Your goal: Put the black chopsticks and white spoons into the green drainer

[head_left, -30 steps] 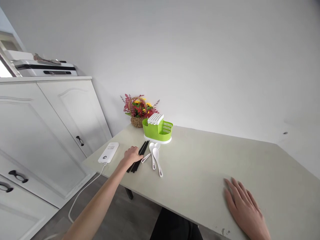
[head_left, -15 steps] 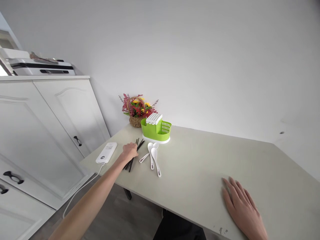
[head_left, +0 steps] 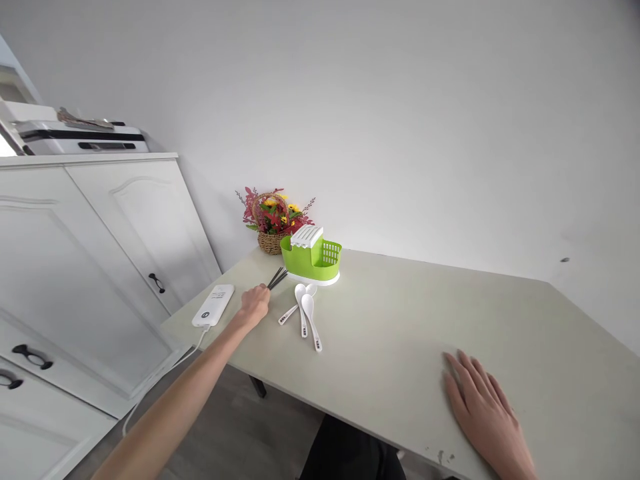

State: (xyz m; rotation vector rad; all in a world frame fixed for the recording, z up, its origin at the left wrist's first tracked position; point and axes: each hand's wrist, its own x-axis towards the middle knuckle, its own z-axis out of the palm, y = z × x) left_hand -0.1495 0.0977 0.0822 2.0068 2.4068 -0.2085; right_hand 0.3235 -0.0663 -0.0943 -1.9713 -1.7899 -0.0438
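Note:
My left hand [head_left: 255, 305] is closed around a bundle of black chopsticks [head_left: 278, 277], whose tips stick out past the fingers toward the green utensil holder. To the right of that hand lie several white spoons [head_left: 309, 310], crossing one another on the table. Behind them stands the green utensil holder [head_left: 313, 261], with a white slatted top piece and a white base; its right compartment has a grid wall. Far to the right, my right hand [head_left: 484, 404] rests flat on the tabletop, fingers spread, holding nothing.
A white power bank [head_left: 214, 305] with a cable lies left of my left hand. A wicker basket of artificial flowers [head_left: 271, 243] stands behind the holder. White cabinets [head_left: 145, 233] adjoin the left side, and the wall backs the table [head_left: 390, 333].
My left hand has gathered the chopsticks, which were lying spread out under it, and shifted slightly left with them bunched together. The right hand stays in place.

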